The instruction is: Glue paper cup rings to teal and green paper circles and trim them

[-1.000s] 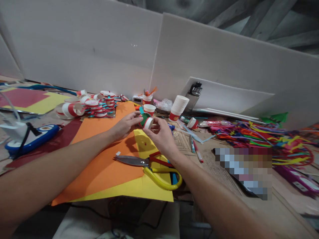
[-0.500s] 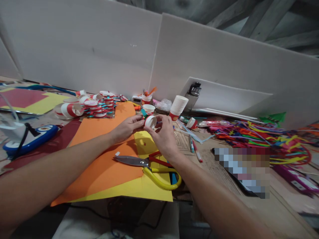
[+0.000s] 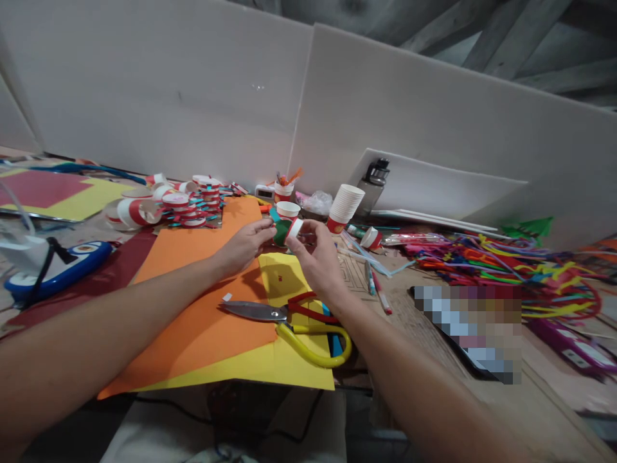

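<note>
Both my hands meet above the yellow paper sheet (image 3: pixel 284 360), holding a small cut paper cup piece (image 3: pixel 288 230) with a white rim, red band and green paper on it. My left hand (image 3: pixel 245 244) pinches its left side with closed fingertips. My right hand (image 3: pixel 315 254) grips its right side, fingers curled round it. Just behind stands another short red-and-white cup (image 3: pixel 288 210). Scissors (image 3: pixel 289 321) with yellow and red handles lie on the sheets below my hands.
An orange sheet (image 3: pixel 193 308) lies under the yellow one. Several cut cup rings (image 3: pixel 187 202) are heaped at back left, a stack of paper cups (image 3: pixel 344 206) and a bottle (image 3: pixel 376 180) behind. Coloured pipe cleaners (image 3: pixel 506 263) spread at right. A blue device (image 3: pixel 58 267) sits left.
The cup piece has been turned in my fingers, its white rim now angled to the right and green paper showing. Both hands stay close together above the yellow sheet.
</note>
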Demonstrator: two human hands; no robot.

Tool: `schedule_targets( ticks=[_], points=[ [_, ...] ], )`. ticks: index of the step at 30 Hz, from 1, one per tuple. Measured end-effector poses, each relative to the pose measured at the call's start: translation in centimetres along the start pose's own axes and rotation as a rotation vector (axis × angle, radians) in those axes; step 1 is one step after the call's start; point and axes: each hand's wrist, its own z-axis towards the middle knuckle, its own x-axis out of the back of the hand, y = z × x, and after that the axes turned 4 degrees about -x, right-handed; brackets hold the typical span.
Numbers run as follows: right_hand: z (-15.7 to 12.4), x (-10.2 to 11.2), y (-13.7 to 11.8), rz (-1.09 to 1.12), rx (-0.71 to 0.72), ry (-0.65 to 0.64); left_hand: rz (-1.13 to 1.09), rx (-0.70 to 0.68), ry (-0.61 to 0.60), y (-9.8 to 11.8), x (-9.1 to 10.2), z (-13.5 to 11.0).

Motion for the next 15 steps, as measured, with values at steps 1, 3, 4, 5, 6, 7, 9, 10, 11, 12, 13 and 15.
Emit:
schedule_targets(
  ticks=[1, 3, 4, 5, 6, 7, 9, 10, 11, 12, 13, 15],
  points=[
    [0.1, 0.0, 0.0, 0.124, -0.038, -0.055, 0.035, 0.022, 0.031, 0.1, 0.2, 0.1],
    [0.4, 0.2, -0.1, 0.378, -0.131, -0.181, 0.164, 0.124, 0.103, 0.2, 0.8, 0.2],
    [0.5, 0.2, -0.2, 0.486, -0.186, -0.239, 0.247, 0.193, 0.138, 0.2, 1.2, 0.3],
    [0.6, 0.3, -0.2, 0.572, -0.245, -0.284, 0.346, 0.283, 0.192, 0.2, 1.7, 0.4],
    [0.6, 0.4, -0.2, 0.631, -0.306, -0.314, 0.404, 0.339, 0.220, 0.3, 2.2, 0.6],
    [0.7, 0.5, -0.2, 0.666, -0.364, -0.328, 0.445, 0.373, 0.239, 0.4, 2.7, 0.7],
    [0.8, 0.6, -0.2, 0.686, -0.462, -0.323, 0.533, 0.436, 0.249, 0.8, 3.6, 0.9],
    [0.8, 0.7, -0.3, 0.681, -0.497, -0.314, 0.591, 0.460, 0.238, 1.0, 4.0, 1.0],
    [0.8, 0.8, -0.3, 0.676, -0.521, -0.306, 0.701, 0.476, 0.197, 1.4, 4.3, 1.1],
    [0.9, 0.8, -0.3, 0.675, -0.535, -0.300, 0.813, 0.461, 0.163, 1.7, 4.7, 1.1],
    [0.9, 0.9, -0.3, 0.681, -0.540, -0.296, 0.930, 0.419, 0.132, 2.1, 5.1, 1.2],
    [0.9, 0.9, -0.2, 0.696, -0.527, -0.296, 1.159, 0.308, 0.108, 2.9, 5.8, 1.2]
  ],
)
